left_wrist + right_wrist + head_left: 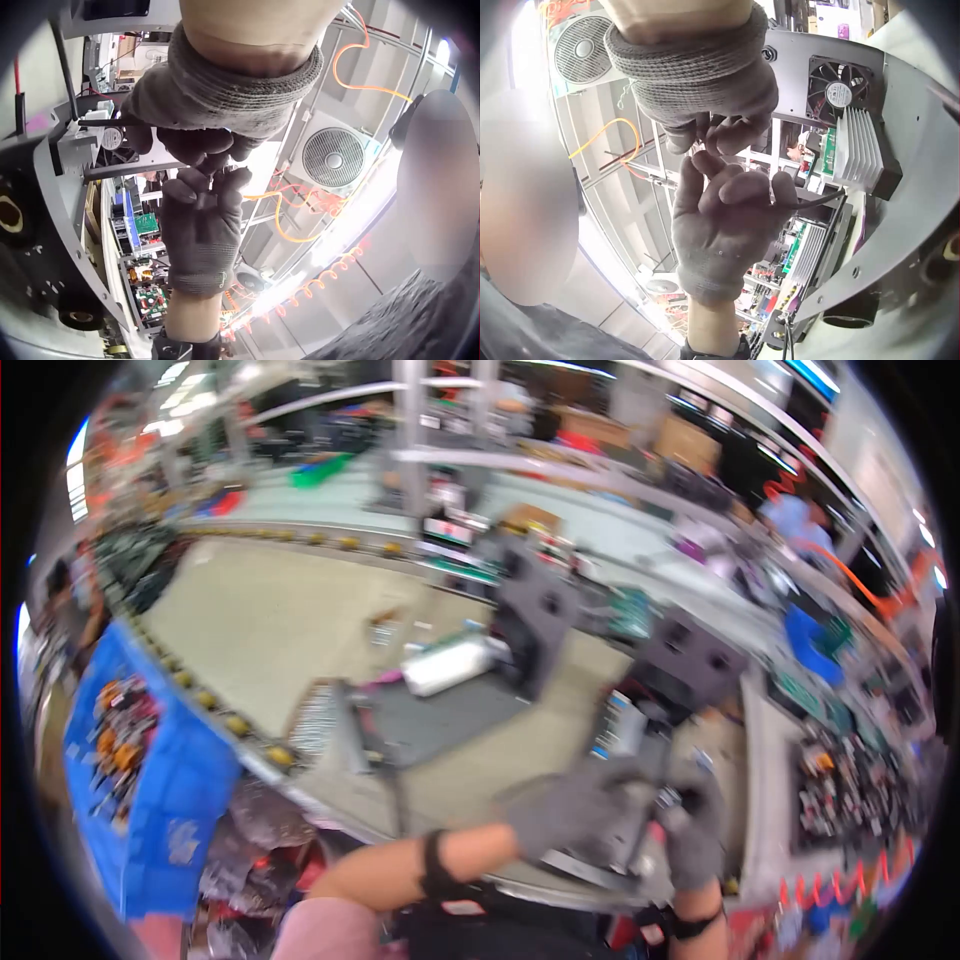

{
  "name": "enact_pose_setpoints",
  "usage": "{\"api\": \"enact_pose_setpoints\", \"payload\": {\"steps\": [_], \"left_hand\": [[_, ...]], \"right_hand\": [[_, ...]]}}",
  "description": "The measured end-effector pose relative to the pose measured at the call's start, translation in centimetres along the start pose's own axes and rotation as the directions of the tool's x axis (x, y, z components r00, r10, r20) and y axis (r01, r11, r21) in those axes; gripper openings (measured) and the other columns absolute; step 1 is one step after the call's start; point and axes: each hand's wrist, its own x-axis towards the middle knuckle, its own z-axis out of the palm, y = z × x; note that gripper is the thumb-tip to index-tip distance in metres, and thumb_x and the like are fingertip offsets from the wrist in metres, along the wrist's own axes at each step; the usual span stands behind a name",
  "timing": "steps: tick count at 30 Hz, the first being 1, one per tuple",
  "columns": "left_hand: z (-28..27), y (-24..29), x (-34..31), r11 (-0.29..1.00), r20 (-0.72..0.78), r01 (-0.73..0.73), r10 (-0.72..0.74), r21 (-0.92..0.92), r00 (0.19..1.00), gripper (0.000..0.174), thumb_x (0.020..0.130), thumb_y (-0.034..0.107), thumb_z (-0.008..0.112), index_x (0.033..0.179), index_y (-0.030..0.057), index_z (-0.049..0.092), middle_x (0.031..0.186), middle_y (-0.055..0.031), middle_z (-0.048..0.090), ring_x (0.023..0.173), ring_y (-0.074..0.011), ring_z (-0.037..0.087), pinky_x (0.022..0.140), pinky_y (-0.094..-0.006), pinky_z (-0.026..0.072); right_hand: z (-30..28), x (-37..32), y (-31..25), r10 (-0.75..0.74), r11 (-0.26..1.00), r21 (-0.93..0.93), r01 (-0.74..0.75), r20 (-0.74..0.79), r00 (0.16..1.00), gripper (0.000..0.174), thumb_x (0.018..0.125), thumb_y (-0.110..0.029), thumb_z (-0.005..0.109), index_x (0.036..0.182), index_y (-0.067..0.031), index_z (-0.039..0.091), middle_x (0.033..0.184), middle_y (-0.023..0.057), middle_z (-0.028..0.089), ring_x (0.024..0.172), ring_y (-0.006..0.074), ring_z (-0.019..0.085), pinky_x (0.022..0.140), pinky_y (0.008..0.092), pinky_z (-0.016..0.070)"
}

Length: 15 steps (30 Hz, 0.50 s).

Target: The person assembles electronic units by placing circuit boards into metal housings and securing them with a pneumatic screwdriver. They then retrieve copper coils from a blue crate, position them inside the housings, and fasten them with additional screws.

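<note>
Both hands wear grey knitted gloves and meet fingertip to fingertip over a grey metal housing (690,660). A dark cable (817,201) runs from the housing into the curled fingers of my left hand (724,217), which grips it. My right hand (202,232) has its fingers bent in and pinches at the cable's end, against the left fingertips. The end itself is mostly hidden by the fingers. Inside the housing are a black fan (840,91), a silver finned heatsink (859,150) and a green circuit board (829,152).
A second grey housing (540,620) lies to the left with a white cylindrical item (450,665) on it. Further left, a blue bin (180,800) holds small parts. On the right stands a tray of dark components (855,795). A rail with yellow rollers (205,700) edges the bench.
</note>
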Motion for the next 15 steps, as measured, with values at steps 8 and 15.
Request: {"api": "enact_pose_setpoints", "payload": {"steps": [8,15], "left_hand": [[0.2,-2.8,1.7,0.987,0.049,-0.129,0.134,-0.094,0.990,0.024,0.080,0.022,0.059,0.090,0.0009,0.062,0.074,-0.0120,0.061,0.070,-0.0221,0.059,0.068,-0.0339,0.0476],[0.9,-0.6,0.6,0.725,-0.279,-0.116,0.401,0.679,0.873,0.007,0.076,0.017,0.057,0.077,0.0097,0.057,0.073,-0.0119,0.062,0.074,-0.0347,0.061,0.075,-0.0439,0.0462]], "right_hand": [[-0.1,0.8,-1.0,0.055,0.998,-0.016,-0.055,0.001,0.998,0.039,0.083,-0.039,0.070,0.090,-0.0028,0.056,0.082,0.0026,0.053,0.076,0.0143,0.050,0.068,0.0275,0.0423],[0.3,1.0,-5.4,-0.181,0.354,-0.793,0.496,0.462,0.868,0.024,0.078,-0.019,0.071,0.093,-0.0062,0.057,0.083,0.0113,0.056,0.074,0.0285,0.056,0.064,0.0368,0.0446]]}}
